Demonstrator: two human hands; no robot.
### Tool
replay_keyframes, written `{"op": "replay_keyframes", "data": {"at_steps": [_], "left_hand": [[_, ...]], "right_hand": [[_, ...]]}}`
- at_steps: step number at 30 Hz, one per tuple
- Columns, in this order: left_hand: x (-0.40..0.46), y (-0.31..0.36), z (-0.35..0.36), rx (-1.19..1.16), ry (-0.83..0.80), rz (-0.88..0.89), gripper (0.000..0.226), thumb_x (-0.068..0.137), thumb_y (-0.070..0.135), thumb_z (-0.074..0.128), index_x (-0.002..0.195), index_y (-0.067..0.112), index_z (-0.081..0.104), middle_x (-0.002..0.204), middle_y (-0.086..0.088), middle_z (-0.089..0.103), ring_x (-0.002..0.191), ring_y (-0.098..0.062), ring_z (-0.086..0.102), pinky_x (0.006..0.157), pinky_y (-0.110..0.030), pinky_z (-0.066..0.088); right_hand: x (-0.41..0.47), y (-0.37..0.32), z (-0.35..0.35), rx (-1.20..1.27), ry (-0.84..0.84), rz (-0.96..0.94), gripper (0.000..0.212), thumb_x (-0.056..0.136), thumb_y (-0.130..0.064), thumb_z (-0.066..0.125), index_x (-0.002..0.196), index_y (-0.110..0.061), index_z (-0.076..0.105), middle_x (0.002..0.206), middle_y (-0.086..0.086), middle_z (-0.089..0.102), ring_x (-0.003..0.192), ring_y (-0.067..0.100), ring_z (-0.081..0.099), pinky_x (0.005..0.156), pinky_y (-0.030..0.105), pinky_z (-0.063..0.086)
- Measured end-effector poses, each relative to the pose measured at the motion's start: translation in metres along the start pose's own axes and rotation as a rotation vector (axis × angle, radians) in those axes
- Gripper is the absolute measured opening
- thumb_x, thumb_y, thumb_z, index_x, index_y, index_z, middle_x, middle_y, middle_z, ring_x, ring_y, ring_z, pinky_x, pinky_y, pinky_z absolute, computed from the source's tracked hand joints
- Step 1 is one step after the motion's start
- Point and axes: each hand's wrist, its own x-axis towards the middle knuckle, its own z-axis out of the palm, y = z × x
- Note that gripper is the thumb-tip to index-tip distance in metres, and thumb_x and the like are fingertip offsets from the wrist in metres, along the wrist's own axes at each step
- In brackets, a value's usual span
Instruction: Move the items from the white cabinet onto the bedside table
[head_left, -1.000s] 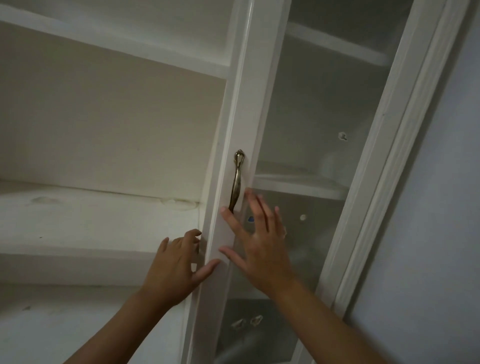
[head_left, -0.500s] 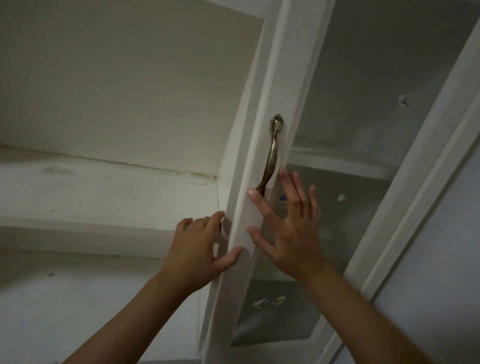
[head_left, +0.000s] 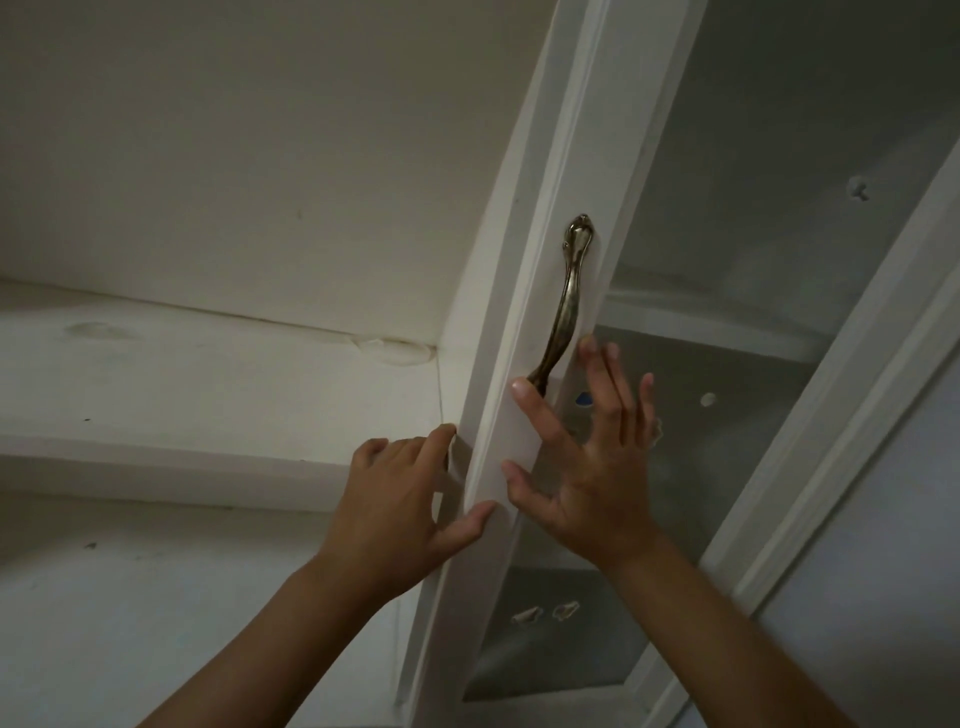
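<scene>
The white cabinet's glass door (head_left: 535, 322) stands in front of me with a brass handle (head_left: 563, 306) on its frame. My left hand (head_left: 395, 509) grips the door's edge, fingers curled behind it and thumb on the front. My right hand (head_left: 592, 467) lies flat against the door frame and glass just below the handle, fingers spread. The open compartment on the left shows a bare white shelf (head_left: 208, 384). No loose items are visible on it.
Behind the glass I see inner shelves (head_left: 701, 327) and small marks or pegs on the back panel. A pale wall (head_left: 883, 571) runs along the right of the cabinet frame. The lower left compartment (head_left: 156, 597) is dim.
The view has shifted closer and upward along the door. Both hands stay on the door's edge at about the same spot below the handle.
</scene>
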Motion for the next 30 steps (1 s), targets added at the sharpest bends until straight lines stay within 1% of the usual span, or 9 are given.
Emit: {"op": "replay_keyframes", "data": {"at_steps": [4,7,9,11,14,19,22,26,30], "left_hand": [[0.0,-0.003,0.003,0.003,-0.006,0.009,0.088,0.083,0.089,0.032,0.148,0.029,0.038,0.13,0.012,0.065,0.12,-0.012,0.06,0.115,-0.05,0.035],[0.002,-0.004,0.006,0.018,0.007,0.004,0.083,0.085,0.087,0.033,0.145,0.029,0.042,0.128,0.011,0.066,0.118,-0.014,0.062,0.114,-0.05,0.037],[0.005,-0.002,0.009,0.034,0.051,-0.007,0.072,0.087,0.082,0.036,0.136,0.03,0.048,0.119,0.009,0.07,0.11,-0.016,0.066,0.109,-0.049,0.042],[0.008,0.001,0.011,0.04,0.108,0.001,0.06,0.088,0.075,0.04,0.125,0.029,0.051,0.106,0.006,0.073,0.096,-0.018,0.07,0.099,-0.049,0.048],[0.009,0.002,0.011,0.045,0.133,0.016,0.056,0.089,0.072,0.042,0.12,0.027,0.053,0.101,0.005,0.072,0.09,-0.019,0.07,0.095,-0.049,0.05],[0.007,0.003,0.008,0.028,0.112,0.007,0.059,0.089,0.075,0.039,0.121,0.028,0.053,0.105,0.006,0.072,0.095,-0.018,0.069,0.099,-0.048,0.047],[0.006,0.003,0.007,0.01,0.096,0.001,0.057,0.089,0.076,0.041,0.122,0.029,0.052,0.107,0.008,0.071,0.098,-0.017,0.068,0.102,-0.047,0.045],[0.004,0.004,0.003,-0.003,0.09,-0.005,0.056,0.09,0.074,0.046,0.124,0.03,0.051,0.11,0.008,0.07,0.101,-0.016,0.067,0.107,-0.046,0.041],[0.001,0.007,-0.003,-0.042,0.056,-0.032,0.055,0.092,0.071,0.05,0.13,0.031,0.049,0.114,0.01,0.07,0.107,-0.015,0.064,0.112,-0.043,0.034]], "right_hand": [[0.0,0.002,0.01,0.003,0.042,-0.01,0.078,0.088,-0.064,0.06,0.156,-0.038,0.031,0.165,0.021,0.017,0.155,0.043,0.017,0.118,0.073,0.015],[0.001,0.004,0.019,-0.003,0.067,-0.011,0.076,0.088,-0.065,0.056,0.155,-0.037,0.034,0.164,0.022,0.019,0.155,0.043,0.019,0.116,0.075,0.017],[0.003,0.005,0.025,-0.016,0.057,-0.003,0.075,0.089,-0.066,0.056,0.155,-0.037,0.035,0.164,0.021,0.018,0.154,0.043,0.019,0.116,0.075,0.016],[0.006,0.006,0.031,-0.027,0.045,0.008,0.074,0.089,-0.066,0.055,0.154,-0.037,0.036,0.164,0.021,0.018,0.153,0.044,0.019,0.116,0.075,0.016],[0.007,0.007,0.033,-0.035,0.037,0.015,0.074,0.09,-0.066,0.054,0.154,-0.037,0.036,0.164,0.021,0.019,0.154,0.044,0.019,0.116,0.076,0.017],[0.006,0.003,0.023,-0.036,-0.011,0.027,0.076,0.09,-0.066,0.058,0.156,-0.037,0.033,0.166,0.02,0.016,0.155,0.043,0.017,0.118,0.073,0.014],[0.006,0.002,0.015,-0.035,-0.058,0.037,0.076,0.092,-0.065,0.058,0.158,-0.037,0.032,0.167,0.019,0.014,0.156,0.043,0.015,0.12,0.071,0.013],[0.005,0.0,-0.003,-0.014,-0.154,0.05,0.077,0.095,-0.063,0.06,0.161,-0.036,0.031,0.171,0.019,0.011,0.159,0.039,0.007,0.12,0.071,0.013],[0.003,-0.006,-0.023,0.055,-0.264,0.074,0.079,0.096,-0.062,0.057,0.163,-0.037,0.022,0.174,0.011,0.001,0.16,0.032,-0.003,0.122,0.069,0.011]]}}
